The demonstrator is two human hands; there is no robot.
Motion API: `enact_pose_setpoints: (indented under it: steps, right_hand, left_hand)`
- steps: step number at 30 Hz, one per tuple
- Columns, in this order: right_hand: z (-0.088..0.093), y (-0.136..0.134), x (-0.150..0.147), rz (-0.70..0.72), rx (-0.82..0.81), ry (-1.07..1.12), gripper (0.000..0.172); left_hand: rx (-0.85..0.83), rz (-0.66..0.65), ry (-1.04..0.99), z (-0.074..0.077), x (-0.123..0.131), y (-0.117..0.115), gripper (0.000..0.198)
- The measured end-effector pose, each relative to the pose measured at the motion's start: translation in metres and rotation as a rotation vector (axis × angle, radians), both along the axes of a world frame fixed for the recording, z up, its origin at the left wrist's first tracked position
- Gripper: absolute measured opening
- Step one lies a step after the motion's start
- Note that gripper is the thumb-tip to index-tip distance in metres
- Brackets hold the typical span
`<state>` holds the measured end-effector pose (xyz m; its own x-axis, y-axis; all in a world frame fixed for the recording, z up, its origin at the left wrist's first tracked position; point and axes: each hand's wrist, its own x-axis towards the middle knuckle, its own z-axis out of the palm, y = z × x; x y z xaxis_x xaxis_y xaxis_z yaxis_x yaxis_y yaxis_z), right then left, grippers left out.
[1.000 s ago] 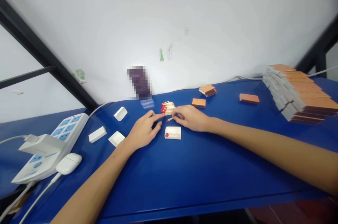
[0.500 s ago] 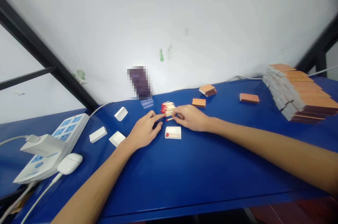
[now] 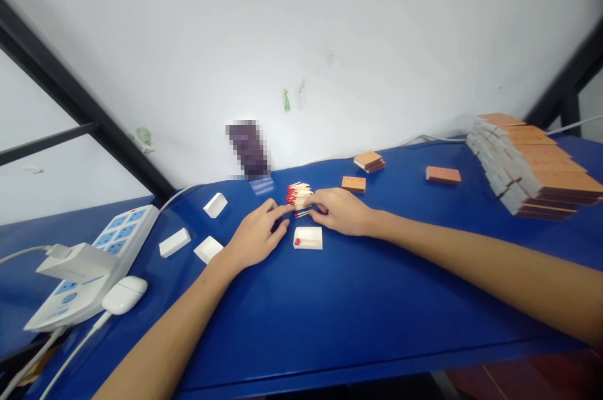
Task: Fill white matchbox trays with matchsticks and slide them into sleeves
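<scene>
A pile of red-tipped matches [image 3: 299,195] lies on the blue table between my hands. My left hand [image 3: 257,233] is open at its left side, index fingertip touching the match heads and thumb apart. On the right, my right hand [image 3: 340,210] curls its thumb and index finger at the near edge of the pile. Its fingertips are on the ends of a few separated matches [image 3: 301,214]. Just in front of them sits a white matchbox tray [image 3: 315,233] holding a few matches along its near side.
White matchbox trays [image 3: 174,242] lie left, by a power strip [image 3: 89,268] with a plugged charger and a white earbud case [image 3: 125,294]. Orange matchboxes [image 3: 353,184] lie beyond my right hand, another [image 3: 443,174] farther right. A large matchbox stack [image 3: 541,167] stands at far right.
My right index finger has shifted slightly left over the pile. Where one match lay separated at its near edge, there now appears to be more than one. My left hand stays nearly still.
</scene>
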<state>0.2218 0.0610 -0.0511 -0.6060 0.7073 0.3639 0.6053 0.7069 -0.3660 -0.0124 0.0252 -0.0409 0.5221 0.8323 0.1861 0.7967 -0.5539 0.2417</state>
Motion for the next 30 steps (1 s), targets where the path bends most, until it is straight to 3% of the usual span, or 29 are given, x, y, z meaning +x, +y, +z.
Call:
enact_pose_setpoints:
  steps: [30]
  right_hand:
    - [0.0033, -0.0017, -0.0002, 0.056, -0.036, 0.055, 0.009]
  left_hand:
    - [-0.003, -0.014, -0.04, 0.0002, -0.0001, -0.0009, 0.033]
